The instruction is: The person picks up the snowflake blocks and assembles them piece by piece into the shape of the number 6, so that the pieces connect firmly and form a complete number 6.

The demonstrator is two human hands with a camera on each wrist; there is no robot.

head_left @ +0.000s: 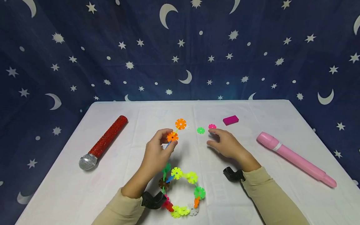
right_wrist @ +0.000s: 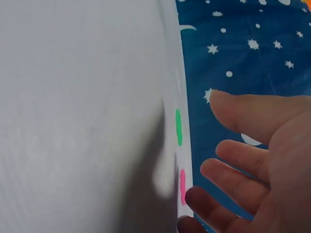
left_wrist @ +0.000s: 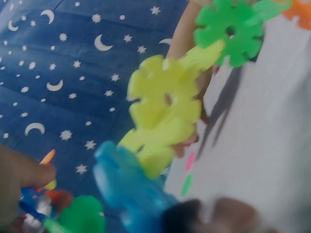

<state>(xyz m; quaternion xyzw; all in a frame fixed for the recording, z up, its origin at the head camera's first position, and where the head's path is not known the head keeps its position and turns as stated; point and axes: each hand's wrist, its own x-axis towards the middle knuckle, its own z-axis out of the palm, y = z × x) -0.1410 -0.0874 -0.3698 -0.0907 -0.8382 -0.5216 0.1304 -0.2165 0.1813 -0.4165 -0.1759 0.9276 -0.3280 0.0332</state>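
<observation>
In the head view my left hand [head_left: 156, 153] pinches an orange notched flower disc [head_left: 172, 137] between thumb and fingers. A second orange disc [head_left: 180, 124] sticks up from it on a yellow piece. Below that hand hangs a looped chain of linked plastic flower discs [head_left: 176, 172], yellow, green, brown, red and white; the left wrist partly covers it. Close up in the left wrist view are its yellow disc [left_wrist: 165, 92] and blue disc [left_wrist: 121, 179]. My right hand [head_left: 229, 145] holds nothing, fingers spread, fingertips close to a loose pink disc [head_left: 212, 126]. Beside that lies a loose green disc [head_left: 200, 130].
A white disc [head_left: 187, 127] shows behind the upper orange one. A magenta block [head_left: 231, 120] lies at the back of the white table [head_left: 225, 200]. To the left is a red glittery microphone [head_left: 105, 142], to the right a pink tubular toy [head_left: 296, 159]. A starry curtain hangs behind.
</observation>
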